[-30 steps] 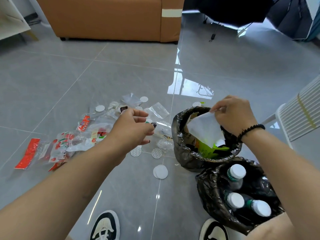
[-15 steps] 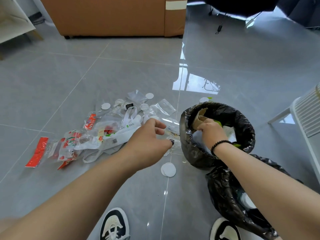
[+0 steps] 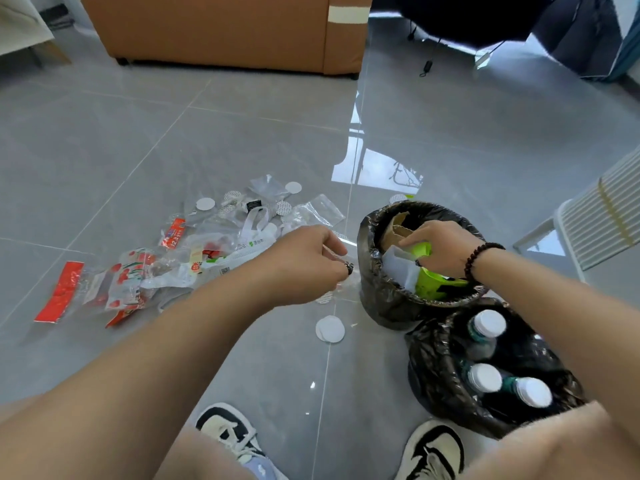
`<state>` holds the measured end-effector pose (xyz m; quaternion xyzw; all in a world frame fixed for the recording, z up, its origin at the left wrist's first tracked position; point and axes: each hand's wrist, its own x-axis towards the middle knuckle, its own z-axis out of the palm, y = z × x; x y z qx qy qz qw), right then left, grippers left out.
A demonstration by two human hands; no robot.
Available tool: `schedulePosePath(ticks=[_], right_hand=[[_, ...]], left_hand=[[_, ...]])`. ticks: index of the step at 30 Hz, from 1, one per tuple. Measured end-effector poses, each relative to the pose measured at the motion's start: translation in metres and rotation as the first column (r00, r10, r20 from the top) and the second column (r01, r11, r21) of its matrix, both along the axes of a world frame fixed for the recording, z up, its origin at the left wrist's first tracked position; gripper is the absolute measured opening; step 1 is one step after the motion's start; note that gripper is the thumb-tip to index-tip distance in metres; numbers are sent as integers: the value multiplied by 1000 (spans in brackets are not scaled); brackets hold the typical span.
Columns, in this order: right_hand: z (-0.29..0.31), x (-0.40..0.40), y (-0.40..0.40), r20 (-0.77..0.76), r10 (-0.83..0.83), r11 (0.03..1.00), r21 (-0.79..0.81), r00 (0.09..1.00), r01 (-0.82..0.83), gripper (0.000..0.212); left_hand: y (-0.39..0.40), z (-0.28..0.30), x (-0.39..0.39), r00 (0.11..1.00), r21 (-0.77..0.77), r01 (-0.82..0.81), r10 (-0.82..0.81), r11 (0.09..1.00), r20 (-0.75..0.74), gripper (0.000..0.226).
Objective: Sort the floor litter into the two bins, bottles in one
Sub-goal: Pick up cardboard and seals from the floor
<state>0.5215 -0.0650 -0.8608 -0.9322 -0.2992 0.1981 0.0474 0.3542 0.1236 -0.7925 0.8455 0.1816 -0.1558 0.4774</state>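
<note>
Two black-lined bins stand at the right. The far bin [image 3: 369, 237] holds cardboard, a white paper [image 3: 398, 268] and a green cup [image 3: 434, 284]. My right hand [image 3: 441, 249] is inside its mouth and presses down on that litter. The near bin [image 3: 427, 362] holds three white-capped bottles [image 3: 488, 323]. My left hand [image 3: 306, 261] is low beside the far bin, with its fingers curled onto a clear plastic wrapper [image 3: 341, 287] on the floor. Its fingertips are hidden.
Loose litter spreads to the left: red wrappers [image 3: 60, 291], a white bag [image 3: 254, 233], clear bags and white discs [image 3: 329, 329]. An orange sofa [image 3: 225, 29] stands at the back and a white slatted rack [image 3: 602, 209] at the right. My shoes [image 3: 228, 431] are at the bottom.
My right hand carried the white paper into the far bin and now presses it down. My left hand dropped from above the litter to the clear wrapper beside the bin.
</note>
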Motion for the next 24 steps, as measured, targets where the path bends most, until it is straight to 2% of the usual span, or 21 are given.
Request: schedulePosePath(ticks=[2, 5, 7, 10, 13, 15, 17, 20, 22, 24], right_hand=[[16, -13, -4, -8, -5, 998, -55, 1000, 5, 34], [37, -40, 10, -80, 44, 982, -179, 996, -58, 32], [48, -59, 27, -97, 81, 979, -178, 992, -98, 27], [45, -73, 53, -126, 107, 982, -144, 986, -125, 18], [21, -72, 75, -215, 84, 983, -142, 973, -116, 29], [-8, -67, 84, -366, 27, 986, -142, 930, -84, 29], [-34, -67, 84, -450, -49, 989, -146, 891, -20, 26], [-83, -59, 84, -467, -124, 977, -211, 876, 26, 31], [-123, -53, 90, -472, -131, 962, -273, 872, -3, 34], [-153, -54, 92, -439, -89, 945, -321, 894, -63, 25]], left_hand=[[-1, 4, 1, 994, 174, 112, -111, 978, -17, 29], [-9, 8, 0, 966, 372, 257, -235, 892, -103, 37], [-12, 11, 1, 946, 428, 325, -287, 843, -151, 36], [-10, 16, 9, 933, 416, 359, -306, 836, -190, 24], [-5, 16, 21, 930, 569, 367, -307, 736, -203, 35], [1, 7, 37, 923, 544, 384, -313, 746, -222, 32], [5, 0, 45, 920, 504, 392, -318, 769, -230, 28], [12, -31, 57, 949, 488, 315, -274, 814, -155, 18], [22, -66, 61, 953, 455, 302, -248, 838, -176, 20], [33, -100, 62, 950, 382, 296, -230, 876, -210, 6]])
